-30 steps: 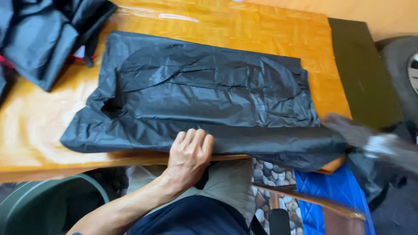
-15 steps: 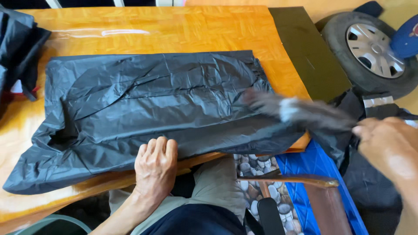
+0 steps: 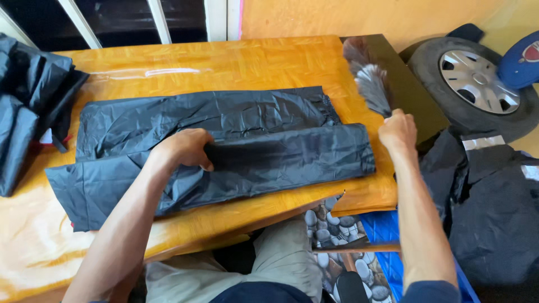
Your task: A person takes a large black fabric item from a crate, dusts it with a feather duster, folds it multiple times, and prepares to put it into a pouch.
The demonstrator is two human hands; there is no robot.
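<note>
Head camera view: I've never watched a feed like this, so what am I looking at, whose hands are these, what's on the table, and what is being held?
The picture comes from a camera worn on a person's head, looking down at their own two bare hands. There is no machine here. A wooden table fills most of the view, and a black, crinkled garment lies spread across it, partly folded over itself. The left hand presses down on the garment near its middle. The right hand is at the table's right edge, gripping a blurred strip of grey-black fabric that sticks up from it. More dark clothing is piled at the far left. Off the table on the right lie a car tyre and another dark bundle.
</note>
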